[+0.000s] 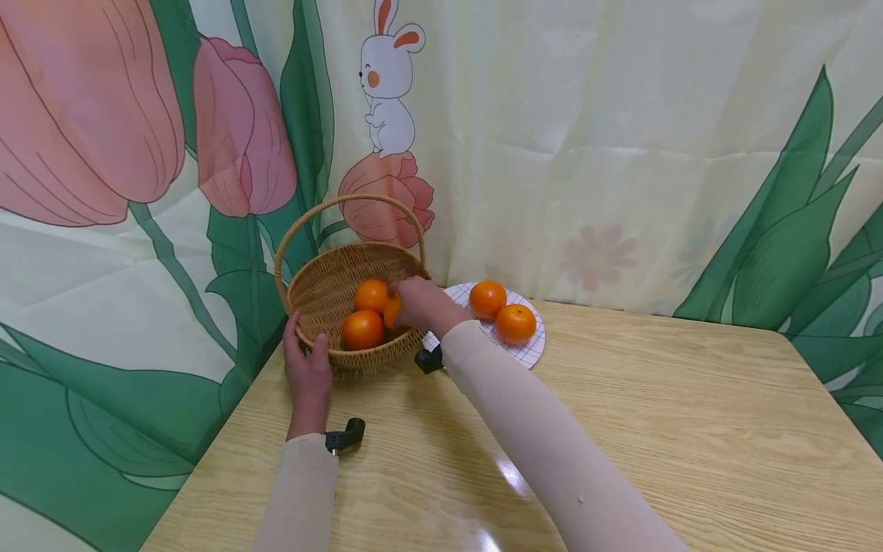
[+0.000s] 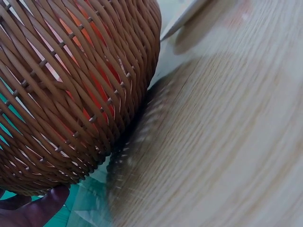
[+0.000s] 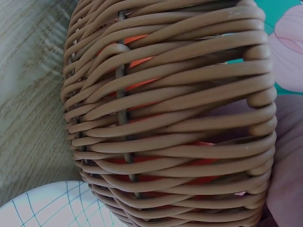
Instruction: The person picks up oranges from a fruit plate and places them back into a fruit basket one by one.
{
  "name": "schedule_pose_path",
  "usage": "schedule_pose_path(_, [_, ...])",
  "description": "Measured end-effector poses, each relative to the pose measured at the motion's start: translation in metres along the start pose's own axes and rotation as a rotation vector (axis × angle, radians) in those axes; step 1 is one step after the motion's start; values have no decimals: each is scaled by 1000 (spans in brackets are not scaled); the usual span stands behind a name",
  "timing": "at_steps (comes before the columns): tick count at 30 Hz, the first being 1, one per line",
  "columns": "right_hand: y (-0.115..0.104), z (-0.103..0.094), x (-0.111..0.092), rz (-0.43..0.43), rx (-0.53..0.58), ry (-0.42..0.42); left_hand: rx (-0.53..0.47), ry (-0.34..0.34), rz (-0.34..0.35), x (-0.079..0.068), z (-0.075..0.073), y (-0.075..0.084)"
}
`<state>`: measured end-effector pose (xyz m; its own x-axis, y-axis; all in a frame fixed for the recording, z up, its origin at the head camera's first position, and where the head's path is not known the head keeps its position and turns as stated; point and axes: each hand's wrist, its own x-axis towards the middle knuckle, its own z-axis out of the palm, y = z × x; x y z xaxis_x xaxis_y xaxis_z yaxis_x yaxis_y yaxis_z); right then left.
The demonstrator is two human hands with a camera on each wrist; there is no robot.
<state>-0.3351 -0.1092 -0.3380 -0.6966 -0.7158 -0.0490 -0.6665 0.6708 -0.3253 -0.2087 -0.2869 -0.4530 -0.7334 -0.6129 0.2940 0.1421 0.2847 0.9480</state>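
Note:
A wicker basket (image 1: 331,280) with an arched handle stands at the back left of the table. On its left rim my left hand (image 1: 308,376) grips the edge; in the left wrist view, fingertips (image 2: 52,201) touch the weave. My right hand (image 1: 426,304) reaches over the right rim and holds an orange (image 1: 392,311) inside the basket. Beside it lie two more, an upper orange (image 1: 372,295) and a lower orange (image 1: 362,330). The right wrist view shows the basket wall (image 3: 189,104) hiding most of that hand, with orange colour between the strands.
Right of the basket, a white plate (image 1: 533,354) with a grid pattern carries two oranges (image 1: 515,324), partly covered by my right forearm. The wooden table (image 1: 662,414) extends to the right. A curtain (image 1: 621,169) printed with tulips and a rabbit hangs behind and at the left.

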Motion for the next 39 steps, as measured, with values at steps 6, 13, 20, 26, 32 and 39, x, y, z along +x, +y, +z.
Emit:
schedule_pose_path(6, [1,-1,-2,-9,-12,9,18,25,25,1,2,-6])
schedule_pose_path(13, [4,1,-1,-60,-8,58,16,30,7,0,2,-4])
schedule_pose_path(20, [6,0,-5,-93,-28,139,-2,40,15,-1,3,-3])
schedule_pose_path(26, [10,0,-12,-111,-4,212,-15,12,23,-1,2,-1])
schedule_pose_path(32, [16,0,-19,-106,13,267,-20,-10,-21,-4,0,12])
schedule_pose_path(39, [26,2,-25,-102,47,307,-3,-16,-40,-15,-1,35])
